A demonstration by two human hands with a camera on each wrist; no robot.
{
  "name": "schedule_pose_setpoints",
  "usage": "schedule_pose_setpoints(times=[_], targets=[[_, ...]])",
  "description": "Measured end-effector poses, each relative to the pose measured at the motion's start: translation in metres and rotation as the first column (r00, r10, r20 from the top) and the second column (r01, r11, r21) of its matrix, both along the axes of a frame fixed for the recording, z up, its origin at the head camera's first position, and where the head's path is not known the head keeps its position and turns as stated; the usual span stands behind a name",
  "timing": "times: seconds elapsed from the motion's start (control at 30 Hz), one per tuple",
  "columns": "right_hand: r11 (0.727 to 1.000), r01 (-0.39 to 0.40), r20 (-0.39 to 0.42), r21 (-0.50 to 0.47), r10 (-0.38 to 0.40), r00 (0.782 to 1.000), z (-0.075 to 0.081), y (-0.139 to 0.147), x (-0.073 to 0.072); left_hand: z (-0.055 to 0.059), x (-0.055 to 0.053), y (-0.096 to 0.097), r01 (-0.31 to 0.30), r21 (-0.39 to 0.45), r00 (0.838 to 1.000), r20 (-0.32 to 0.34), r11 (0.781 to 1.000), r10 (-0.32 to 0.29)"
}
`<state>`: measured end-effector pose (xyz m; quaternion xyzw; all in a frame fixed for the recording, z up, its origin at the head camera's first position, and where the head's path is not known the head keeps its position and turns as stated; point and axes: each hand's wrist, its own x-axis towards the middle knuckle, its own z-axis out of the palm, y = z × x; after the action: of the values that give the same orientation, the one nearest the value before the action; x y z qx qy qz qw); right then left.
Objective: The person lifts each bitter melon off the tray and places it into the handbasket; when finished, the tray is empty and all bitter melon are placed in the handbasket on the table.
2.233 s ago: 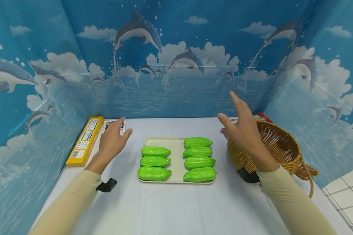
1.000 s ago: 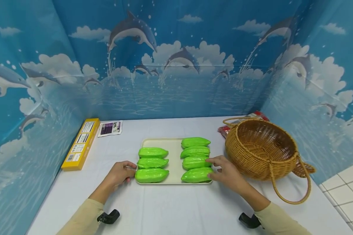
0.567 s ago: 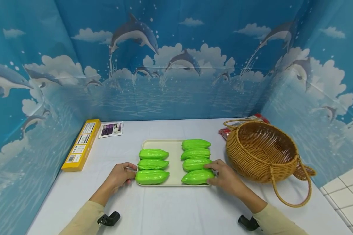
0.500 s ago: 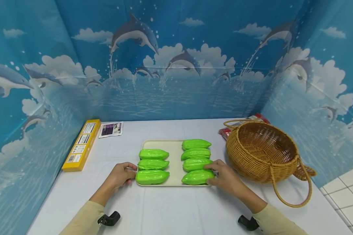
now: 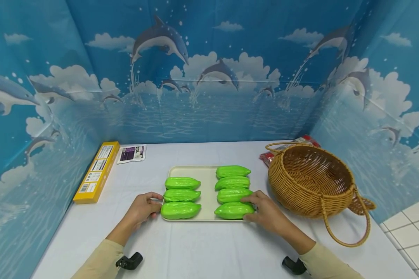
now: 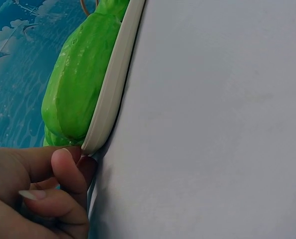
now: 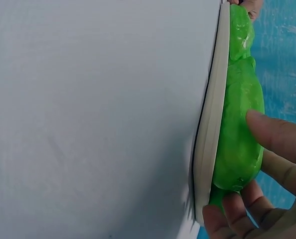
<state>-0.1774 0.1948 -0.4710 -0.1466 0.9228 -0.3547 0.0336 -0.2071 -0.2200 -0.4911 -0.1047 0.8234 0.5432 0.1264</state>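
Green, glossy, ridged fruits with pointed tips lie on a cream tray [image 5: 208, 193] in two columns, three at the left and several at the right. My left hand [image 5: 141, 211] is at the tray's left edge, level with the front-left fruit [image 5: 180, 210]. In the left wrist view its fingers [image 6: 66, 169] pinch the tray's rim below that fruit. With my right hand [image 5: 267, 213] I hold the outer end of the front-right fruit [image 5: 233, 210]. The right wrist view has the thumb [image 7: 277, 134] on its side and other fingers round its end, beside the tray's rim.
A wicker basket [image 5: 293, 193] with rope-like handles stands at the right. Behind it lies a red packet [image 5: 267, 158]. A yellow box [image 5: 97, 172] and a flat purple-and-white packet [image 5: 132, 153] lie at the back left. A dolphin-print curtain [image 5: 213, 108] encloses the table.
Both raised hands have come down and in to the tray's sides. Over the last half second the front-right fruit has shifted slightly left with my right thumb; my left hand has stayed put.
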Motion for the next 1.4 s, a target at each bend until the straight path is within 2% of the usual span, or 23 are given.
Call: schedule_pose_setpoints(times=[0.43, 0.73, 1.4], targets=[[0.999, 0.017, -0.006, 0.035, -0.017, 1.0, -0.001, -0.005, 0.0, -0.001, 0.001, 0.0, -0.005, 0.008, 1.0, -0.004, 1.0, 0.005], [1.0, 0.004, -0.001, 0.014, -0.004, 1.0, 0.004, -0.003, 0.002, -0.002, 0.001, -0.001, -0.007, 0.017, 1.0, -0.013, 1.0, 0.007], [0.998, -0.015, 0.03, -0.054, 0.016, 0.999, 0.032, 0.0, 0.011, -0.002, 0.003, 0.0, -0.004, 0.012, 1.0, -0.017, 1.0, 0.004]])
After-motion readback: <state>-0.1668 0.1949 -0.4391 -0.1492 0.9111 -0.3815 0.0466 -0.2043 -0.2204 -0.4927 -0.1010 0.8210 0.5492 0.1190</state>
